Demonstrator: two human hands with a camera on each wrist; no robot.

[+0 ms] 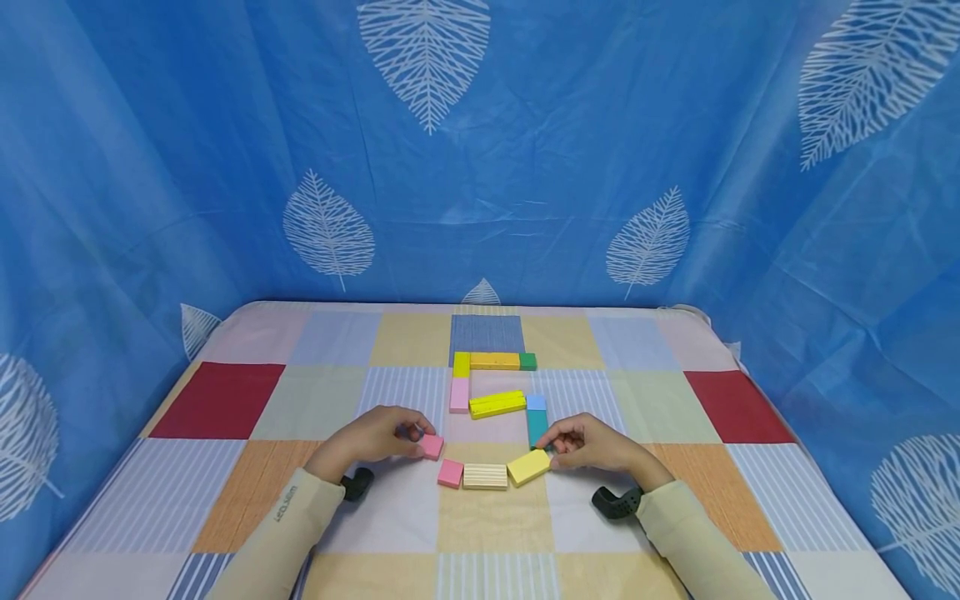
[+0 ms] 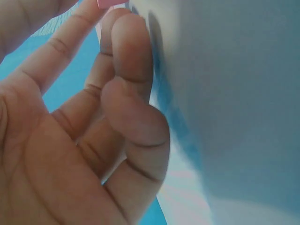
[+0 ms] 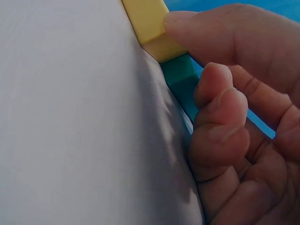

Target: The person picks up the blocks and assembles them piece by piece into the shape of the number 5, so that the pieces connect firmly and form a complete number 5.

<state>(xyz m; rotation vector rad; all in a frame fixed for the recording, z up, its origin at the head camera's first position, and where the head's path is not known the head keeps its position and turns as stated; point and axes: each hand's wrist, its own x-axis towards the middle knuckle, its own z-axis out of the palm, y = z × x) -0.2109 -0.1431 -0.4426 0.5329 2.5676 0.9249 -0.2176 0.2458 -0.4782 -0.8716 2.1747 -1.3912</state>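
My left hand [image 1: 392, 433] pinches a small pink block [image 1: 431, 447] between thumb and fingertips, the other fingers curled in. In the left wrist view only an edge of that pink block [image 2: 108, 2] shows at the top. My right hand [image 1: 592, 443] has thumb and index finger on the right end of a pale yellow block [image 1: 528, 467], which lies slanted. In the right wrist view the thumb presses the yellow block [image 3: 151, 23], close to a dark green block [image 3: 180, 72]. A ridged wooden block [image 1: 485, 477] sits left of the yellow one, then a second pink block [image 1: 450, 473].
Farther back, an orange block [image 1: 495, 361], a green block [image 1: 528, 362], a yellow block [image 1: 461, 364] and a light pink block [image 1: 459, 395] adjoin. Bright yellow sticks [image 1: 497, 404], a light blue block [image 1: 536, 402] and a teal block [image 1: 537, 427] lie nearer. A patchwork cloth [image 1: 322, 400] covers the table.
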